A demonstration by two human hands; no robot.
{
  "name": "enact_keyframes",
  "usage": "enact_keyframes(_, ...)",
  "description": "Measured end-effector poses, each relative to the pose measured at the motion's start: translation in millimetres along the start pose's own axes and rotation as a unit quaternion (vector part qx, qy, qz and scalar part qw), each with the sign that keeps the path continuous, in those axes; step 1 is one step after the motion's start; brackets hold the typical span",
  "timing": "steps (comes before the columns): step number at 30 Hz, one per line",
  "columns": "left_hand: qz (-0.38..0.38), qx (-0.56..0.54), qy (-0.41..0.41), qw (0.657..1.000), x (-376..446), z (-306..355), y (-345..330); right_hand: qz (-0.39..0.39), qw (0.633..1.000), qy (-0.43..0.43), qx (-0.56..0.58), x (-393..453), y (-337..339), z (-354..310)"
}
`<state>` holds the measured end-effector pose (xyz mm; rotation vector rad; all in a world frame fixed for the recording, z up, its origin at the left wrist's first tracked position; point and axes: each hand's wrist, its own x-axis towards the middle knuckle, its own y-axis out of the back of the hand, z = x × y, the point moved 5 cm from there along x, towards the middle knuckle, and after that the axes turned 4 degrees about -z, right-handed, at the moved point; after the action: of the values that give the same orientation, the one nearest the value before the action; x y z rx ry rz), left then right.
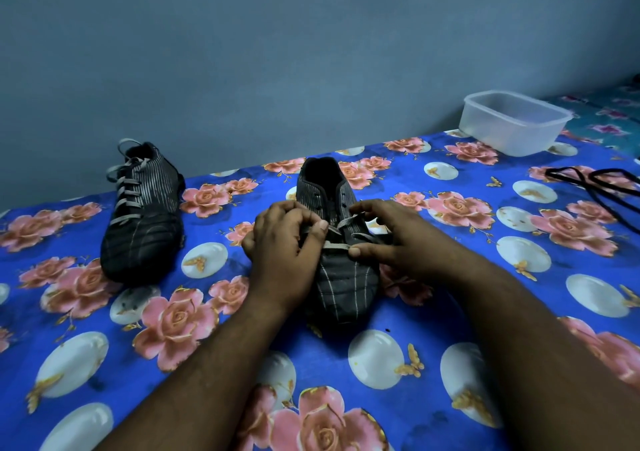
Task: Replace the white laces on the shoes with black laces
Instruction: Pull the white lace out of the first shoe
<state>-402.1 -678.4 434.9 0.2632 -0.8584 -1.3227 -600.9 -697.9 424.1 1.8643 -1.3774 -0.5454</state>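
Dark striped shoe (341,260) on the floral sheet (450,346), left hand (284,246) and right hand (391,239) either side of its middle, each pinching the white lace (337,244), black laces (595,182) well apart at right, second shoe (143,215) laced at left

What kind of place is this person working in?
Probably a room in a home, not a workshop. The shoes sit on a blue floral cloth, perhaps a bed or table cover, against a plain blue-grey wall. A household plastic container stands by the wall, with black laces nearby.
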Motion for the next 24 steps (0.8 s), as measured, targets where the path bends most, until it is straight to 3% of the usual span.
enact_keyframes(6,0.161,-0.095,0.098,0.977,7.0,-28.9,22.2,-0.003,1.000,-0.003,0.007,-0.7,-0.2,2.6)
enact_keyframes(8,0.177,-0.095,0.141,0.969,7.1,-37.9,24.6,0.002,1.000,-0.003,0.007,-1.4,-0.2,3.3)
enact_keyframes(12,0.157,-0.039,0.087,0.983,6.1,-27.9,26.0,0.002,1.000,-0.006,0.007,-2.4,-0.2,2.7)
enact_keyframes(14,0.096,-0.004,0.027,0.995,4.3,-12.6,18.8,0.000,1.000,-0.008,0.004,-2.3,0.2,2.6)
enact_keyframes(17,0.015,0.021,0.002,1.000,-0.2,1.2,3.2,0.002,1.000,-0.003,0.003,-1.8,0.7,0.4)
enact_keyframes(24,-0.001,0.021,-0.010,1.000,0.5,-0.4,0.2,-0.001,1.000,0.001,0.008,-1.1,0.1,0.7)
